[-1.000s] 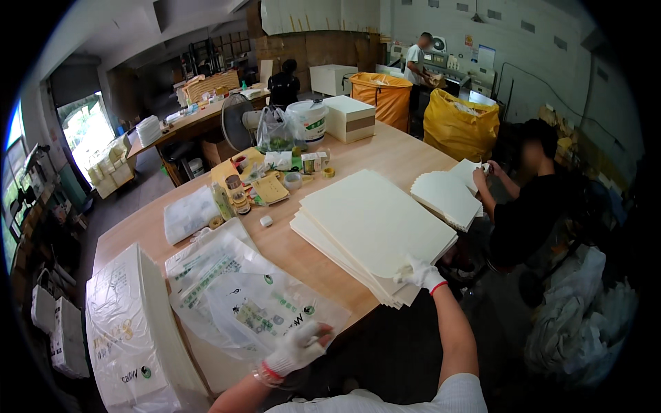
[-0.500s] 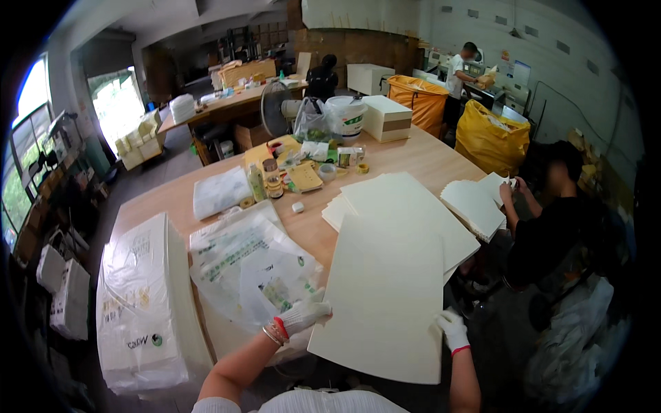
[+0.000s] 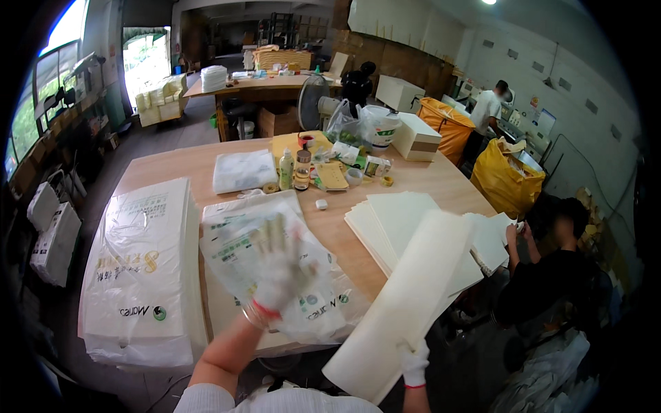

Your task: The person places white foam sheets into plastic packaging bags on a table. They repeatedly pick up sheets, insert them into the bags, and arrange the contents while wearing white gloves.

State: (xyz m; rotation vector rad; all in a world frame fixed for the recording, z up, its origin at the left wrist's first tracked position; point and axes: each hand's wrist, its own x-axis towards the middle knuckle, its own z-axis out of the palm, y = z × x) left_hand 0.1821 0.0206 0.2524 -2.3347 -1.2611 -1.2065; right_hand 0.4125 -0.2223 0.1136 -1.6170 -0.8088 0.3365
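My left hand (image 3: 279, 275), in a white glove, is spread and blurred over the clear printed plastic bags (image 3: 231, 258) on the table. In my right hand (image 3: 414, 363), also gloved, is the near edge of a large cream paper sheet (image 3: 406, 296). That sheet is bent into a curve and tilted, its far end above a fanned pile of similar cream sheets (image 3: 385, 213). Whether it is one sheet or several together cannot be made out. My right fingers are partly hidden.
To the left stands a tall stack of plastic-wrapped packs (image 3: 138, 261). Bottles (image 3: 301, 172), tape rolls (image 3: 387, 182), a white bucket (image 3: 379, 127) and a white box (image 3: 416, 136) sit farther back. A seated co-worker (image 3: 551, 268) handles more sheets (image 3: 490, 237) at the right.
My left hand has let go of the cream sheet and moved up over the plastic bags, fingers spread. The sheet, flat before, is now curved and swung rightward in my right hand.
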